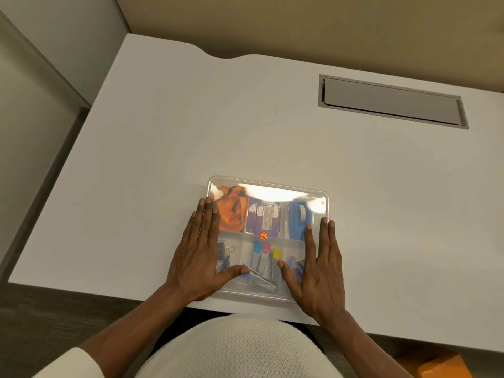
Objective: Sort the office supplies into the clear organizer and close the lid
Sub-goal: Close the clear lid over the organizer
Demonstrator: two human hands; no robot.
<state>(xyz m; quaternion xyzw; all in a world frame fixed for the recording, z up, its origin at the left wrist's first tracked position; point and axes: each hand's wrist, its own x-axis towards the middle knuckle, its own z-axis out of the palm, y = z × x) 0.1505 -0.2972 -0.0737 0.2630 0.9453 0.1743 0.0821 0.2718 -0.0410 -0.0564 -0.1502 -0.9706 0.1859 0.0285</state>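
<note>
The clear organizer (268,184) lies near the front edge of the white desk with its clear lid down over the compartments. Through the lid I see an orange item (231,214), a purple box (266,216), a blue tape dispenser (298,219), black binder clips (226,251), coloured-tipped clips (263,248) and small blue pieces (296,264). My left hand (199,257) lies flat on the lid's left side, fingers spread. My right hand (317,271) lies flat on the lid's right side. Neither hand grips anything.
The white desk (163,148) has a grey cable hatch (392,102) set in at the back right. A beige wall runs behind and a grey partition stands at the left. An orange object (441,366) shows on the floor at the bottom right.
</note>
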